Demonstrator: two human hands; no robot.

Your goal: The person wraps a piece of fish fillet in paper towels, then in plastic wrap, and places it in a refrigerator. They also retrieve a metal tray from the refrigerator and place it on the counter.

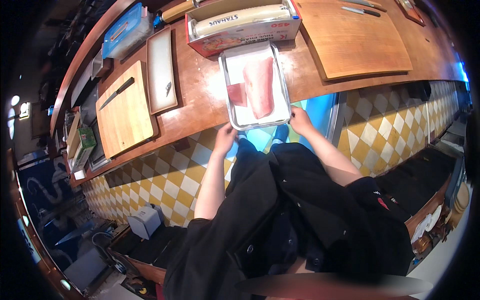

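Note:
In front of me is a shallow metal tray [224, 100] lined with white, its near end jutting past the counter's edge. A long pale-pink fillet [259, 85], which looks like fish, lies in it, with a smaller, darker pink slab [236, 94] against its left side. My left hand [226, 139] is closed at the tray's near left corner. At the near right corner my right hand [300, 121] grips the rim, fingers bent. Both sets of fingertips are partly hidden by the hands themselves.
Touching the tray's far end is an open box [245, 37] holding a roll of film. A wooden cutting board [355, 45] with knives [361, 11] lies right; another board [125, 115] with a knife [117, 93] lies left, beside a long rectangular plate [160, 70]. A blue-lidded container [125, 32] stands behind.

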